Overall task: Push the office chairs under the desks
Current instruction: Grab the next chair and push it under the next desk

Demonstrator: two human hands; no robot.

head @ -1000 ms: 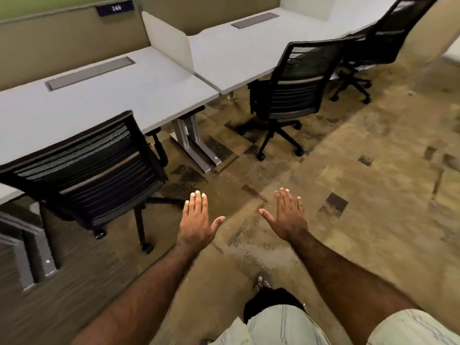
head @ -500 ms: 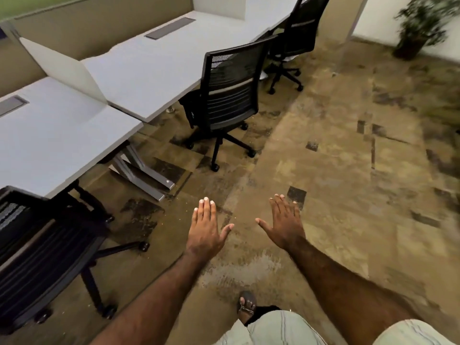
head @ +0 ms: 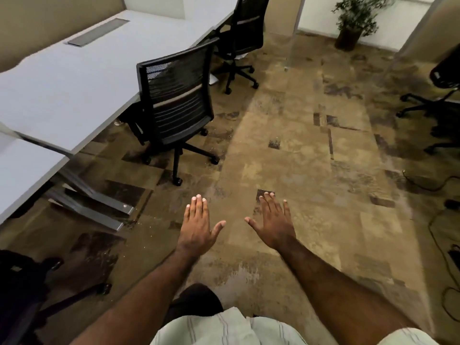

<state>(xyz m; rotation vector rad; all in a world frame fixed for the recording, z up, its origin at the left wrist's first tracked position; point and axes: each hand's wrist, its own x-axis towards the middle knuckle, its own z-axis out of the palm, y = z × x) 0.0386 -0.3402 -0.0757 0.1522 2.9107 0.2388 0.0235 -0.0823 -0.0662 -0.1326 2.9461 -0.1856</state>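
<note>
A person's left hand (head: 199,227) and right hand (head: 275,224) reach forward over patterned carpet (head: 311,150), fingers straight and spread, holding nothing. A black mesh office chair (head: 176,100) stands at the surface (head: 74,78) edge, its seat seemingly partly beneath. A second chair (head: 245,28) stands farther along.

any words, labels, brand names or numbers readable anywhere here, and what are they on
None: no readable text shows in the head view.
The black mesh-back office chair nearest the long white desk shows no brand mark.
The grey metal cable cover set in the desk is blank.
The potted green plant carries no tag that can be made out.
</note>
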